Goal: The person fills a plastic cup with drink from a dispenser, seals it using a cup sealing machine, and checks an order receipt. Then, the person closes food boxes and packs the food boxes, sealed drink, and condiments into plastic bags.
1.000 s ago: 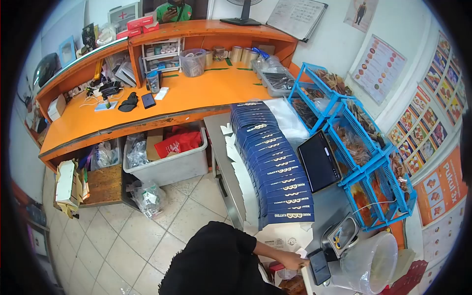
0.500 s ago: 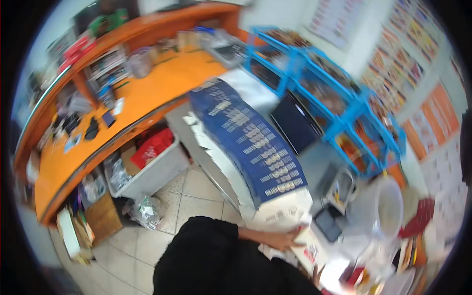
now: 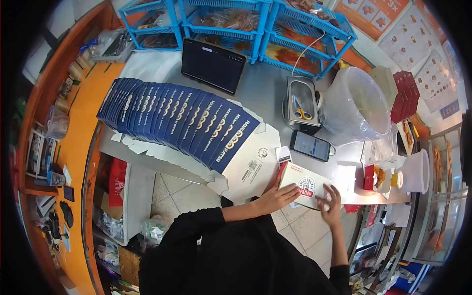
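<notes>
A small white box with red and black print lies near the front edge of the steel counter. My left hand rests on the box's left end, its fingers pressed together on the lid and edge. Over the right end is my right hand, fingers curled but apart, near or touching the box's edge. To the left, a long fanned row of blue printed cartons ends in a pale flap with a code. A phone showing a lit screen lies just behind the box.
Behind stand a dark tablet, blue wire baskets of packets, a metal tray with scissors and a plastic-lined tub. A red box of fried food is at right. An orange desk runs along the left.
The view has turned right, bringing the food box and display case into sight. My right hand has come into clear view, and both hands are now at the white box.
</notes>
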`<state>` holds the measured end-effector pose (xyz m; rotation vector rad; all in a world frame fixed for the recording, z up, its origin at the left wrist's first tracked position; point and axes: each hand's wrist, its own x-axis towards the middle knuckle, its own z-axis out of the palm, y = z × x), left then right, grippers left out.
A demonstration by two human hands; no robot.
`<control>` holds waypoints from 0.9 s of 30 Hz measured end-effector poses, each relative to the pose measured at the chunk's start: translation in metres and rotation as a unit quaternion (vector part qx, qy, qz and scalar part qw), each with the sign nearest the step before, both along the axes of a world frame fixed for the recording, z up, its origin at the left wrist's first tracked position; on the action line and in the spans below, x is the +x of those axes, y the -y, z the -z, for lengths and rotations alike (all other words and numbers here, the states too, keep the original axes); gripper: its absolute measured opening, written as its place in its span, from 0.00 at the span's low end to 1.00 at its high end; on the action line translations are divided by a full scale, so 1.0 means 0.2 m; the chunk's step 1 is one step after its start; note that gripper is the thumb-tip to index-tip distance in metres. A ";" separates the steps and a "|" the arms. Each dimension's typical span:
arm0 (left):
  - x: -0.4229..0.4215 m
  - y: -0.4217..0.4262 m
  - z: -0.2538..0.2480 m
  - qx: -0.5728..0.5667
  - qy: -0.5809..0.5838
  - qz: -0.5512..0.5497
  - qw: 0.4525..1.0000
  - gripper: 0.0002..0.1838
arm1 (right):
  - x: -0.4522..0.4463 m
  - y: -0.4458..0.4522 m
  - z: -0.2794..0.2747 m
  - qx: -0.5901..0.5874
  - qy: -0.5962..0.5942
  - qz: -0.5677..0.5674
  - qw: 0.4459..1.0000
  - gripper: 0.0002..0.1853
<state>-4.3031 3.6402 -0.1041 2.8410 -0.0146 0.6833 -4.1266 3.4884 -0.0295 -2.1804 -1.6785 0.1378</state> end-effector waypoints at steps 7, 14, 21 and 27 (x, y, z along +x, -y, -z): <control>0.01 0.04 -0.04 -0.038 0.001 -0.017 0.999 0.20 | 0.59 -0.79 0.36 0.154 -0.318 0.195 0.915 0.21; 0.02 0.11 -0.08 -0.081 -0.036 -0.062 0.994 0.20 | 0.59 -0.94 0.39 0.185 -0.230 0.310 0.904 0.27; 0.03 0.12 -0.12 -0.082 -0.056 -0.070 0.993 0.21 | 0.62 -1.06 0.30 0.131 -0.360 0.238 0.893 0.21; 0.03 0.14 -0.10 -0.085 -0.048 -0.078 0.992 0.23 | 0.64 -1.03 0.30 0.140 -0.585 0.222 0.768 0.17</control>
